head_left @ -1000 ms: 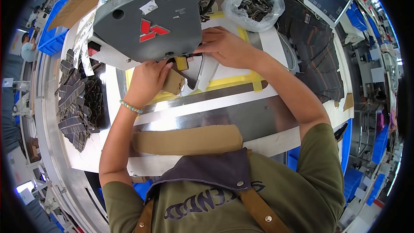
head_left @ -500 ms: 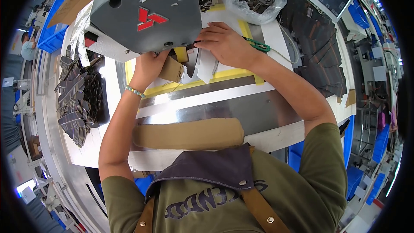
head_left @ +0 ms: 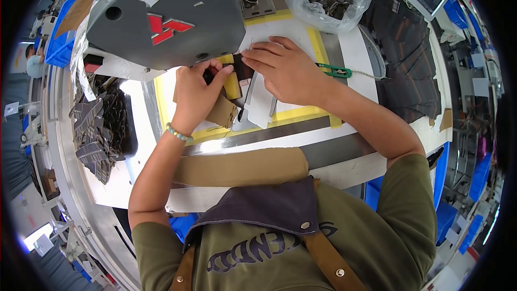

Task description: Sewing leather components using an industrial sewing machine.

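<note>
My left hand (head_left: 196, 94), wearing a beaded bracelet, is closed with thumb and forefinger together beside a yellow-wrapped block (head_left: 232, 83); what is between the fingers I cannot make out. Under that hand sits a torn cardboard piece (head_left: 222, 112). My right hand (head_left: 285, 73) reaches in from the right, fingers stretched out and palm down, fingertips at a small dark strip (head_left: 243, 67). Beneath its palm a white card piece (head_left: 260, 102) sticks out. Green thread snips (head_left: 335, 70) on a cord show behind the right wrist; whether the hand holds them is hidden.
A large grey machine head (head_left: 167, 21) overhangs the hands. Beyond is a clear plastic bag (head_left: 355, 8) of small dark pieces. Striped dark fabric (head_left: 401, 59) lies right, a heap of dark fabric pieces (head_left: 97, 124) left. A brown pad (head_left: 242, 167) lines the near edge.
The view has shifted, with the machine head now farther left and up. My left hand's fingers, partly hidden under the machine's edge before, now show. The right fingers have spread slightly.
</note>
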A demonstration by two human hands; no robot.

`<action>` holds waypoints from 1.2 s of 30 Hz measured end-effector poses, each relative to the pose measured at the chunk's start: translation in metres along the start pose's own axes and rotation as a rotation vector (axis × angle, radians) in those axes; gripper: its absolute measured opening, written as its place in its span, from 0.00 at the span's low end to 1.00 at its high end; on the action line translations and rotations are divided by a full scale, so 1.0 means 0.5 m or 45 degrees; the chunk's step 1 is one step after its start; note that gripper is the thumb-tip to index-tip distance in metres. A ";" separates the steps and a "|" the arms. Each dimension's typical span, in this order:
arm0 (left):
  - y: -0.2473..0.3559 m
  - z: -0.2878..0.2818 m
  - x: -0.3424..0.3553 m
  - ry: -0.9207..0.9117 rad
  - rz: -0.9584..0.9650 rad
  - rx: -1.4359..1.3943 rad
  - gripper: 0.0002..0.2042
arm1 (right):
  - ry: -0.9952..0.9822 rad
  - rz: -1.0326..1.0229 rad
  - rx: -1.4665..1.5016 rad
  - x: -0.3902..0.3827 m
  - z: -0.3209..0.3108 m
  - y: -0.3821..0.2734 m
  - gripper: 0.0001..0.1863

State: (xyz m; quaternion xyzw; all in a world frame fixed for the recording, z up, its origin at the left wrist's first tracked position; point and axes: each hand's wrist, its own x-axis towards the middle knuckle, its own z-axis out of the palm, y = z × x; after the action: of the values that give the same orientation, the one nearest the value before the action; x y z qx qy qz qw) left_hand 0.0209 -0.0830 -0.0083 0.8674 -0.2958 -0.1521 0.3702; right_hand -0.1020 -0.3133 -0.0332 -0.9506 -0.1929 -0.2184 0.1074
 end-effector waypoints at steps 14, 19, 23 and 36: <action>-0.009 0.041 0.003 0.252 0.282 0.232 0.12 | -0.024 -0.110 0.142 0.000 0.010 0.006 0.20; 0.007 0.025 0.000 0.206 0.223 0.157 0.13 | -0.021 -0.115 0.125 0.003 0.005 0.004 0.19; 0.015 0.003 -0.008 0.044 0.053 -0.037 0.12 | -0.013 -0.130 0.136 0.006 0.005 0.004 0.18; 0.018 0.033 -0.088 0.041 0.604 0.455 0.27 | -0.032 -0.043 0.178 0.000 -0.007 -0.001 0.18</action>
State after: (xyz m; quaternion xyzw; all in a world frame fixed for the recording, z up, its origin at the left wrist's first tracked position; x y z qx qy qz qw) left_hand -0.0249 -0.0696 -0.0112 0.8278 -0.5064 0.0068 0.2414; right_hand -0.1035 -0.3137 -0.0301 -0.9399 -0.2252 -0.1943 0.1675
